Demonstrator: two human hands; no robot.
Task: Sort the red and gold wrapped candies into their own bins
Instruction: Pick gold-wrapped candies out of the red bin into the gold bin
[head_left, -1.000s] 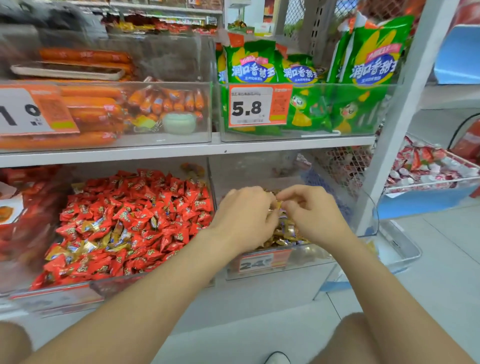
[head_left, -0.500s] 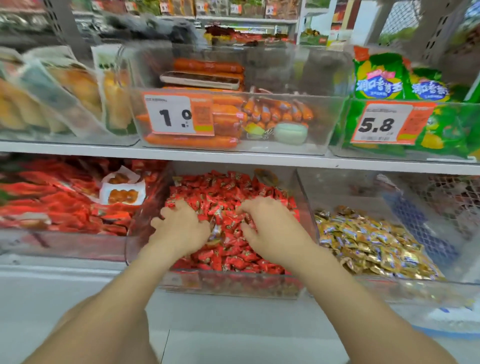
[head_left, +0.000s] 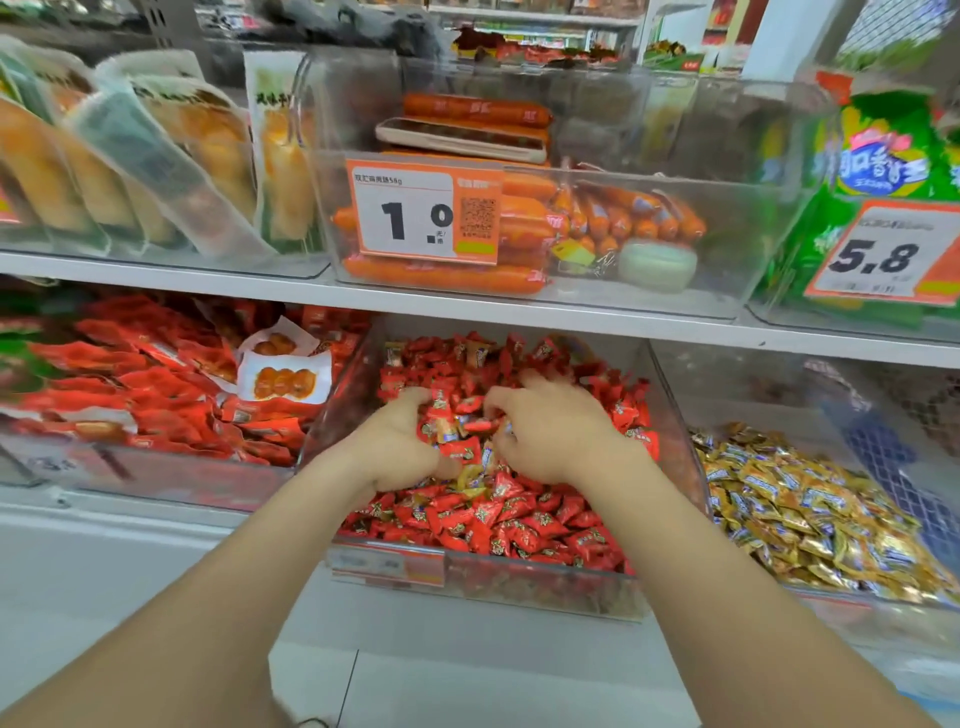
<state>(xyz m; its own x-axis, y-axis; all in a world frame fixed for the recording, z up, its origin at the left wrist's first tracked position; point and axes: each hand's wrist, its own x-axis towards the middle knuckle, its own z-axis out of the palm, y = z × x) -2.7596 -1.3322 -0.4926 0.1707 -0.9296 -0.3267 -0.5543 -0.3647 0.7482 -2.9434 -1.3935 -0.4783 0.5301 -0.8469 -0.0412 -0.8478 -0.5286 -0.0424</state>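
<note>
A clear bin (head_left: 540, 584) on the lower shelf holds a heap of red wrapped candies (head_left: 519, 525). Both my hands are inside it. My left hand (head_left: 400, 447) has its fingers and thumb curled round a clump of red candies. My right hand (head_left: 556, 431) lies palm down beside it, fingertips buried in the pile, so what they hold is hidden. A gold wrapped candy (head_left: 470, 475) shows among the red ones between my hands. To the right, a second clear bin (head_left: 753, 395) holds the gold wrapped candies (head_left: 831, 519).
Left of the red candies is a bin of red snack packets (head_left: 156, 395). The white shelf edge (head_left: 519, 312) just above carries a bin of orange sausages (head_left: 519, 234) with a phone on top, pouches at left and green bags (head_left: 878, 171) at right. Pale floor lies below.
One second ago both hands were at the gold bin on the right. They moved left into the red candy bin, and since half a second ago the fingers have curled deeper into the pile.
</note>
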